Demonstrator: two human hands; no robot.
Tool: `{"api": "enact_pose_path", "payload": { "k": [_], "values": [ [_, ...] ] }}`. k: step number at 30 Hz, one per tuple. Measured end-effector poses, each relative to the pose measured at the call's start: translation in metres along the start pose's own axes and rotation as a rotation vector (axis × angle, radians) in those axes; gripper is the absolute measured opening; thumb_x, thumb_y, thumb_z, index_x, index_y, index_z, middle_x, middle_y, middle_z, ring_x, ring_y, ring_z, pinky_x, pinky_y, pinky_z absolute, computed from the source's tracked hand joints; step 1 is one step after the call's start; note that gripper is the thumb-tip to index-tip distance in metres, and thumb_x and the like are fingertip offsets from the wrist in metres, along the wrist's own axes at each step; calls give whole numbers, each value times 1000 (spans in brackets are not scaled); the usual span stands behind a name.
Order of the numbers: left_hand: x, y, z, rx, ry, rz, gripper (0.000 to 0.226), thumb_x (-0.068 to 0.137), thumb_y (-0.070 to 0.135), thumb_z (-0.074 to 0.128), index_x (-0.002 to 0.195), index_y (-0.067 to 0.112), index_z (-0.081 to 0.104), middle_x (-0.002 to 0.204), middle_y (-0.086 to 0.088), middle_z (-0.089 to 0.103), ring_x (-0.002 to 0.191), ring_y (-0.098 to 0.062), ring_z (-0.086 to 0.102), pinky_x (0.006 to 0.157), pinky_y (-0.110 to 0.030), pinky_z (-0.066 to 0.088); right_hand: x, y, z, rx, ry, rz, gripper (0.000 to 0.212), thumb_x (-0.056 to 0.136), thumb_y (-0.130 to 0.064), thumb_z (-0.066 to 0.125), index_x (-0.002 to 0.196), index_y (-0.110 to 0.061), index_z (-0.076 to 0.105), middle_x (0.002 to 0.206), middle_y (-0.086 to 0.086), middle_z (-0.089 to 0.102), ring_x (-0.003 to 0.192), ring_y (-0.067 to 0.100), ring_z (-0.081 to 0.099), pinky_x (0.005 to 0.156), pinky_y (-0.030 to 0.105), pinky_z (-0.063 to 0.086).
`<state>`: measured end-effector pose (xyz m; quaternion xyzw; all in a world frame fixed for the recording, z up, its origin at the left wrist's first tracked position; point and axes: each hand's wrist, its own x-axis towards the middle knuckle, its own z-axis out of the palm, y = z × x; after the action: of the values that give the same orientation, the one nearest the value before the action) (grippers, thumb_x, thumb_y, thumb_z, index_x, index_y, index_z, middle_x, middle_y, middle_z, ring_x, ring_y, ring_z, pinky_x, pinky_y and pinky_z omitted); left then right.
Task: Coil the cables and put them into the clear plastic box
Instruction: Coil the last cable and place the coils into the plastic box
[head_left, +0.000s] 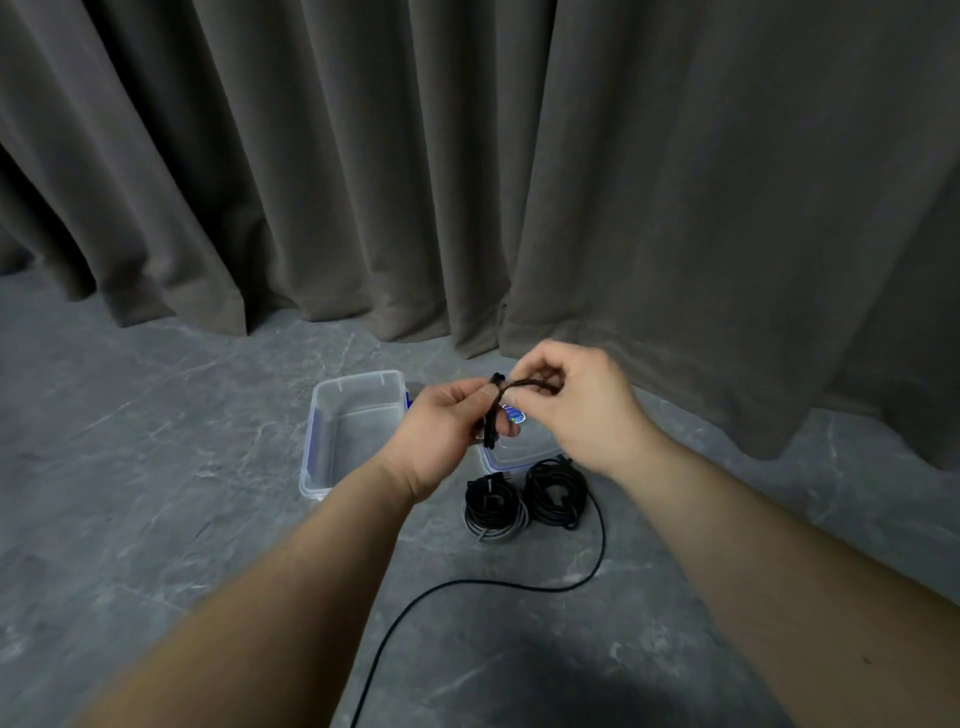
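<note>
The clear plastic box (332, 441) stood open on the grey floor (156, 467), at the left of the scene, and nothing could be seen inside it. Just to its right the left hand (441, 436) was raised above the floor, its fingers curled around a small folded bundle of a black cable (491, 421), whose long axis ran nearly upright through the fist. The right hand (576, 405) was close beside it, almost touching, and pinched the upper end of the same cable between thumb and fingers, so that a short arc of cord went from one hand to the other.

Under the hands, a flat clear piece with a blue edge, probably the lid (514, 452), lay on the floor. Nearer to the person lay two coiled cables (524, 501), side by side and touching. From the right one a loose black tail (519, 584) ran in a wide curve toward the person.

In my judgement the coming move depended on one relation: the box lay to the left of the held bundle and lower, directly beside the left hand. So the left hand was nearer, and the bundle needed only a short way leftward and down.
</note>
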<state>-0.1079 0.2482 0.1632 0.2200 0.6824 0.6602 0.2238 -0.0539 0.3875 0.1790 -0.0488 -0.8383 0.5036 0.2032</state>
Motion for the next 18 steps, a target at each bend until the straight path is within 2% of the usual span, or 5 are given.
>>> {"api": "enact_pose_path", "payload": {
  "k": [2, 6, 11, 14, 18],
  "values": [
    [-1, 2, 0, -96, -29, -45, 33, 102, 10, 37, 83, 5, 63, 62, -4, 58, 64, -14, 61, 66, -22, 46, 0, 3, 0, 42, 76, 12, 29, 73, -5, 76, 65, -26, 58, 64, -4, 59, 60, 8, 54, 62, 24, 47],
    [-3, 6, 3, -238, -105, -103, 38, 104, 16, 30, 95, 4, 64, 57, 0, 49, 61, -14, 56, 65, -25, 42, 4, 5, 0, 99, 150, 31, 29, 80, -6, 71, 68, -31, 64, 67, -13, 66, 67, 0, 61, 70, 18, 47],
    [-2, 14, 12, -386, -86, -130, 33, 103, 19, 33, 86, 7, 59, 51, 4, 39, 53, -11, 46, 65, -27, 35, 6, 16, 1, 283, 276, 151, 20, 82, -6, 70, 71, -23, 65, 67, -4, 64, 60, 3, 57, 60, 18, 48],
    [2, 17, 11, -569, -2, -152, 32, 102, 23, 35, 78, 11, 53, 48, 7, 34, 47, -8, 41, 58, -22, 36, 1, 27, 9, 240, 184, 188, 23, 91, -5, 59, 89, -25, 70, 68, -1, 65, 51, 3, 56, 54, 16, 45],
    [12, 18, -3, -808, 225, -137, 32, 102, 26, 38, 76, 15, 53, 45, 9, 38, 47, -3, 47, 54, -16, 42, -8, 43, 20, -51, -36, 142, 39, 95, -10, 48, 123, -33, 62, 73, -11, 66, 52, 6, 51, 65, 34, 53]
  ]
}}
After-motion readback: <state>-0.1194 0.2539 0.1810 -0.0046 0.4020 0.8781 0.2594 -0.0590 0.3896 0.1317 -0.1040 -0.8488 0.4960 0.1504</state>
